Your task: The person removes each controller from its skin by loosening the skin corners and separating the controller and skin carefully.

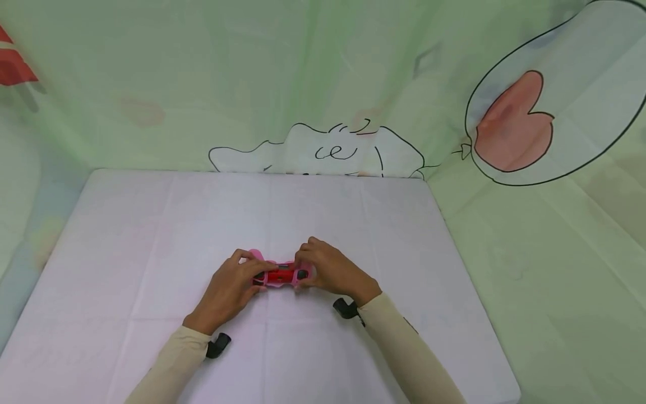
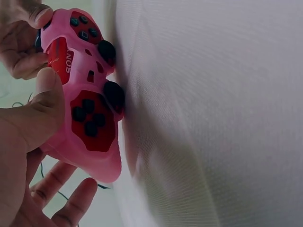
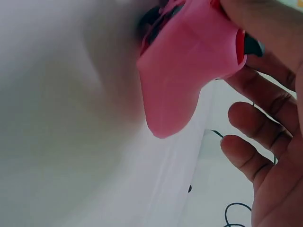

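Observation:
A red game controller (image 1: 279,276) in a pink silicone cover is held between both hands just in front of the table's middle. In the left wrist view its pink cover (image 2: 97,165) frames red panels with black buttons, and two black thumbsticks face the cloth. My left hand (image 1: 227,287) grips the left end, thumb on the near edge and fingers over the far side. At the other end, my right hand (image 1: 335,270) pinches the controller between thumb and fingers. The right wrist view shows one pink handle (image 3: 173,90) close to the cloth, with the right hand's other fingers (image 3: 251,158) off it.
A white cloth covers the table (image 1: 353,359). Behind it hangs a green printed curtain (image 1: 252,73) with a balloon drawing (image 1: 580,84). Each wrist carries a small black camera, one at the left (image 1: 218,345) and one at the right (image 1: 345,308).

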### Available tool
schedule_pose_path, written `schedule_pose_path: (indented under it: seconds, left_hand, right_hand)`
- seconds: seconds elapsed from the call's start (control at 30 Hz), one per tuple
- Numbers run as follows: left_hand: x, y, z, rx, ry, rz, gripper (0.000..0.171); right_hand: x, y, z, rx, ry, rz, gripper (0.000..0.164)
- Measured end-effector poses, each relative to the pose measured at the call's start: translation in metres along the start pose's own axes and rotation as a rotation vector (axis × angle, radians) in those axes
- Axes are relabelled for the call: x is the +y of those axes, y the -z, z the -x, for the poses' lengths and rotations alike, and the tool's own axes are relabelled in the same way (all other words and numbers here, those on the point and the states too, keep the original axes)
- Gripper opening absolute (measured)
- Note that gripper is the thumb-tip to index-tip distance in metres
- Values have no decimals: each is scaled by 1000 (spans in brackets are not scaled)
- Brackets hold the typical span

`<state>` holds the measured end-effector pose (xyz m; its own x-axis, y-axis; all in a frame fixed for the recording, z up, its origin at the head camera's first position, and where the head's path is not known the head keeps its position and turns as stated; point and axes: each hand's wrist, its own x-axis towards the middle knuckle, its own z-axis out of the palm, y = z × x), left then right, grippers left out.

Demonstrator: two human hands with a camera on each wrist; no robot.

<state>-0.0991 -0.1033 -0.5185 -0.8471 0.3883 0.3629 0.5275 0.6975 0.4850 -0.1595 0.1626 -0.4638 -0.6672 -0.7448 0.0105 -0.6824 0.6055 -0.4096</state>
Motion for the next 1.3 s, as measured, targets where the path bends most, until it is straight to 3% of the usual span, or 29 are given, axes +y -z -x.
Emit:
schedule_pose_path:
  seconds: [0.33, 0.43, 0.57, 0.73, 1.0, 1.3]
  left_hand:
    - [0, 1, 0, 12, -17, -7, 58]
    - [0, 1, 0, 10, -13, -10, 58]
    - [0, 1, -2, 10, -15, -6, 57]
    - [0, 2, -2, 7, -19, -8, 57]
    - [0, 1, -1, 10, -14, -28, 57]
    - [1, 0, -2, 3, 7, -17, 54]
  right_hand:
    - [10, 8, -16, -114, 62, -39, 46]
    - [14, 8, -22, -188, 70, -117, 46]
    - [18, 9, -24, -285, 6, -258, 44]
    - [18, 7, -24, -334, -39, -357, 38]
    - [13, 4, -20, -242, 49, -361, 27]
    - [14, -5, -7, -41, 123, -346, 20]
